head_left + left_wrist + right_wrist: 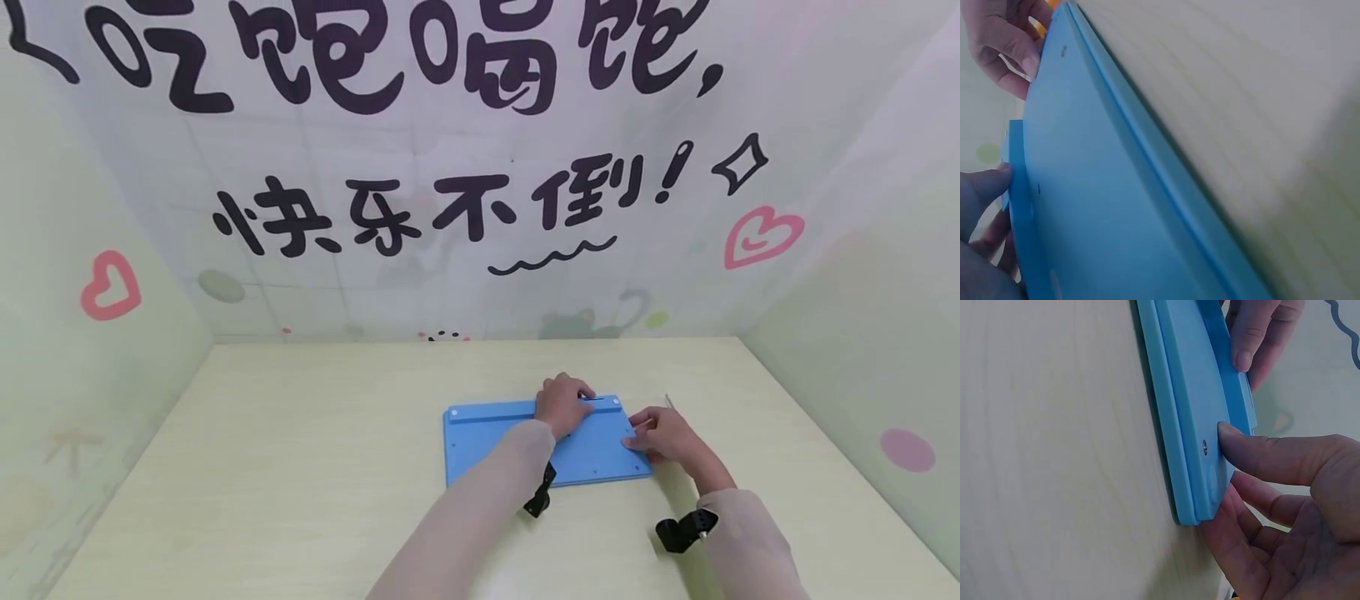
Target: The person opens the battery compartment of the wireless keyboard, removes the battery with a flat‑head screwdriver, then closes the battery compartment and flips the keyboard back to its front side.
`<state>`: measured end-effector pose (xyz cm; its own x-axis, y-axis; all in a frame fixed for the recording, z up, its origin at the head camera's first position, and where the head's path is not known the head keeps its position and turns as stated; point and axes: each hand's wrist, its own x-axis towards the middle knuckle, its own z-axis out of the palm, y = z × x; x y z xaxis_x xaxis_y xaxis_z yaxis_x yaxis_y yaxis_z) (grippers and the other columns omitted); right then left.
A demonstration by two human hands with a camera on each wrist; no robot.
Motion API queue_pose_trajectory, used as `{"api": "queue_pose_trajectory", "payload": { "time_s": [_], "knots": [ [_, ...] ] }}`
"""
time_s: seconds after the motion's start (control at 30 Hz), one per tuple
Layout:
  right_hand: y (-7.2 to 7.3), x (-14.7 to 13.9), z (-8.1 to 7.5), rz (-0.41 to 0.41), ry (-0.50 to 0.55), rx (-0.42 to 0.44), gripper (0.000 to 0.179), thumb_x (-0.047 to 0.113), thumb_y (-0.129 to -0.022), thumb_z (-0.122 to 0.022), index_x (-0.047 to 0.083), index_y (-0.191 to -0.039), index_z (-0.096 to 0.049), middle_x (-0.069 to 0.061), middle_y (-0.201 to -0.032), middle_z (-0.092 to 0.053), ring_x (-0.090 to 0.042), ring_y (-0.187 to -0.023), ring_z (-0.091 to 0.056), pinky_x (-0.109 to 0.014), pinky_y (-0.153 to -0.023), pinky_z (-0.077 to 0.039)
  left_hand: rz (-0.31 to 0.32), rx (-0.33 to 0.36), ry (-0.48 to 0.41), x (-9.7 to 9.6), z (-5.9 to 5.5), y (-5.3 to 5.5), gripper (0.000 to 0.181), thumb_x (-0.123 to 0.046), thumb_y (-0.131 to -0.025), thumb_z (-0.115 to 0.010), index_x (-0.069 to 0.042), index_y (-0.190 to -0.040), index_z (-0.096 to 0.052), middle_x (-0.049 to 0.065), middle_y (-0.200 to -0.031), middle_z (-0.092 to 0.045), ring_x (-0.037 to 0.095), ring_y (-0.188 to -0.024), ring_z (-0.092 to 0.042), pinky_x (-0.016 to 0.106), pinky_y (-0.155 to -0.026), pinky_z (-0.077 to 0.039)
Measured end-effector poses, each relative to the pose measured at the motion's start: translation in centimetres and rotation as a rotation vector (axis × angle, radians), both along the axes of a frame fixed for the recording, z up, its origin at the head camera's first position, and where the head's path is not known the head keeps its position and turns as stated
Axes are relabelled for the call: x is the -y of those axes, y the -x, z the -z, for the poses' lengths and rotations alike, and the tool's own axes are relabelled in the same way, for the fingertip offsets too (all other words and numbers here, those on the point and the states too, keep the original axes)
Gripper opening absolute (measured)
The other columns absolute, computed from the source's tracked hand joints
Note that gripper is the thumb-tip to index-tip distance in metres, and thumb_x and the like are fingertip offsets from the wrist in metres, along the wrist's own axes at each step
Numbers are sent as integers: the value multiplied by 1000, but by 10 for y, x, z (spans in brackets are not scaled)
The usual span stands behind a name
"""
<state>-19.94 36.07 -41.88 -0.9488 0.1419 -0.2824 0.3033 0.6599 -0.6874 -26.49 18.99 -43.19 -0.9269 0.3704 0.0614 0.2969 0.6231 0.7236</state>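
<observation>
A flat blue rectangular case (pixel 600 450) with a raised bar along its far side and small screw holes lies on the table. My left hand (pixel 562 403) grips that bar right of its middle, thumb on the near side. At the right end, my right hand (pixel 667 433) pinches the case's edge; in the right wrist view the thumb (pixel 1260 450) presses its face beside a recessed screw (pixel 1205 448), the other fingers curled under the corner. A thin rod (pixel 670 402) sticks up behind the right hand, and something orange (pixel 1040 26) shows past that hand in the left wrist view.
The pale wooden table (pixel 300 467) extends around the case. A printed back wall (pixel 420 292) with dark lettering rises behind it, and side walls stand left and right. Black wrist cameras (pixel 686 532) hang below both sleeves.
</observation>
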Motion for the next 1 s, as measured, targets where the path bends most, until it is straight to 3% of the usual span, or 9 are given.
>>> {"api": "queue_pose_trajectory", "payload": {
  "time_s": [0.3, 0.5, 0.73, 1.0],
  "knots": [
    [0, -1, 3, 10, -4, 3, 48, 16, -77, -74, -10, -111, -52, -15, -89, -53, -23, -74, -53, -33, -63, -51, 35, -88, 103, 2, -7, -4, 16, -18, -89, -61, -24, -99, -72, -7, -93, -56, 12, -86, -48, 30, -77, -41],
    [0, -1, 4, 16, -12, 3, 48, 16, -77, -75, -10, -111, -52, -14, -88, -53, -22, -74, -52, -33, -62, -51, 89, -106, 101, 5, -7, -3, 19, -14, -90, -58, -23, -100, -72, -8, -89, -57, 8, -83, -52, 23, -74, -43],
    [-1, 0, 1, 20, -9, 3, 50, 16, -76, -75, -11, -111, -52, -15, -89, -53, -23, -74, -52, -33, -63, -51, 133, -76, 48, 8, -9, -1, 20, -11, -91, -56, -20, -101, -72, -6, -95, -60, 8, -89, -55, 22, -78, -45],
    [-1, 1, 3, 27, 2, 2, 49, 15, -76, -75, -10, -112, -52, -15, -89, -54, -22, -74, -53, -33, -63, -51, 153, -22, 5, 14, -17, 1, 21, -8, -91, -55, -16, -101, -71, -4, -93, -60, 8, -82, -53, 21, -74, -45]
  ]
}}
